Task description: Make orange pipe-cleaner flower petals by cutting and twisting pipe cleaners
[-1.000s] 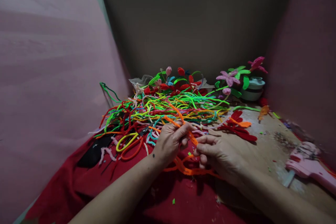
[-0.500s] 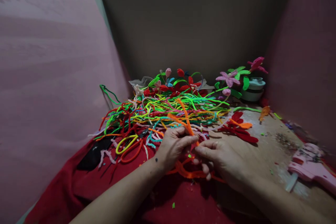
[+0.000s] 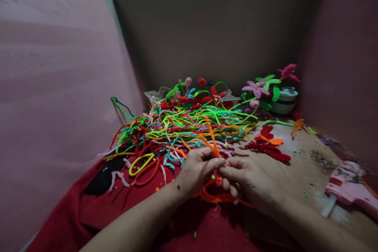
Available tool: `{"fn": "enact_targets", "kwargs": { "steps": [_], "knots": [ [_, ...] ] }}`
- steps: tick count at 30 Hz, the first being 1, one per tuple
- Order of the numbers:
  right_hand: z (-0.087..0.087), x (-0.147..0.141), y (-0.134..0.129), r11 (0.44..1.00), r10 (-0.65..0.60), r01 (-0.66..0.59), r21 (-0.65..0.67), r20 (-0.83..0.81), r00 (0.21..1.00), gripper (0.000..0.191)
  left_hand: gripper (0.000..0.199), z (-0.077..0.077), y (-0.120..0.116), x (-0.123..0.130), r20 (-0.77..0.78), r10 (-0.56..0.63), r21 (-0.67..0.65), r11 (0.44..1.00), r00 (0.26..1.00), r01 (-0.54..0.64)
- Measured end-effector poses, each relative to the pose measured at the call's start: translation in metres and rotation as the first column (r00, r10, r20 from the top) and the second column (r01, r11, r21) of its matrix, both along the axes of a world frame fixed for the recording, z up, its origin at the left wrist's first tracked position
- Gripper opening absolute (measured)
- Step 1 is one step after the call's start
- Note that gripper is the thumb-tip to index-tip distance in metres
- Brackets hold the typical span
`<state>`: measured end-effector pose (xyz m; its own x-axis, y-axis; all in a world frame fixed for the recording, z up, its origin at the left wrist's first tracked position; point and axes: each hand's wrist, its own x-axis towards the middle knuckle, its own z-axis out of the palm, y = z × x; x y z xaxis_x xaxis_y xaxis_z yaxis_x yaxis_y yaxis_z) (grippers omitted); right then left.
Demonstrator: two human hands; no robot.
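Note:
Orange pipe cleaners (image 3: 213, 141) rise in a V from between my hands, their two ends pointing up and away. My left hand (image 3: 199, 169) pinches them near where they meet. Just to its right, my right hand (image 3: 246, 175) has thumb and forefinger closed on the same orange strands, fingertips touching those of the left. What lies right between the fingertips is hidden. Below the hands hangs or lies a looped orange pipe cleaner (image 3: 214, 196); I cannot tell whether it joins the held ones.
Behind the hands spreads a pile of coloured pipe cleaners (image 3: 195, 120). Scissors with yellow and red handles (image 3: 144, 167) lie left. A red petal piece (image 3: 270, 147) rests right, near a pink glue gun (image 3: 350, 187). Fuzzy flowers (image 3: 256, 88) stand by a pale pot (image 3: 285, 100).
Both hands have drawn closer together at the fingertips. The orange V has shifted slightly right and down, and its two arms now stand closer together.

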<state>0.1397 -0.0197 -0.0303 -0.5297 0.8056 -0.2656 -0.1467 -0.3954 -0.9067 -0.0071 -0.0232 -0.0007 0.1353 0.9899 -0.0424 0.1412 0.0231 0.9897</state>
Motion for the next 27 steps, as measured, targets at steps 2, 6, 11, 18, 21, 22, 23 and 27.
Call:
{"fn": "enact_targets", "kwargs": {
  "steps": [2,6,11,18,21,22,23,27],
  "knots": [
    [-0.003,-0.001,0.000,1.000,0.002,-0.002,0.004,0.029,1.000,0.027,0.024,-0.001,0.001,-0.001,0.027,0.017,-0.012,1.000,0.999,-0.017],
    [-0.002,-0.002,-0.002,0.999,0.019,-0.021,0.028,0.072,0.997,0.030,0.025,-0.006,0.006,-0.006,0.137,0.064,-0.003,0.998,0.988,-0.065],
    [0.004,-0.003,-0.004,1.000,-0.016,0.015,0.024,0.043,0.999,0.025,0.023,-0.006,0.007,-0.006,0.267,0.060,-0.060,0.997,0.962,-0.045],
    [0.018,-0.003,-0.004,0.995,-0.075,0.063,0.076,0.167,0.983,0.026,0.027,-0.012,0.008,-0.004,0.298,0.055,-0.116,0.993,0.953,-0.021],
    [0.022,-0.001,-0.005,0.996,-0.070,0.057,0.070,0.189,0.979,0.026,0.028,-0.014,0.011,-0.006,0.335,0.069,-0.133,0.991,0.940,-0.026],
    [0.022,-0.001,-0.006,0.997,-0.062,0.052,0.062,0.170,0.983,0.027,0.027,-0.014,0.012,-0.006,0.346,0.061,-0.139,0.990,0.936,-0.014],
    [0.020,0.000,-0.006,0.997,-0.056,0.049,0.051,0.140,0.989,0.026,0.026,-0.015,0.012,-0.007,0.355,0.052,-0.139,0.990,0.934,-0.003],
    [0.006,0.001,-0.003,1.000,-0.014,0.014,-0.003,-0.039,0.999,0.024,0.025,-0.015,0.012,-0.005,0.368,0.048,-0.134,0.991,0.929,0.002]
  ]
}}
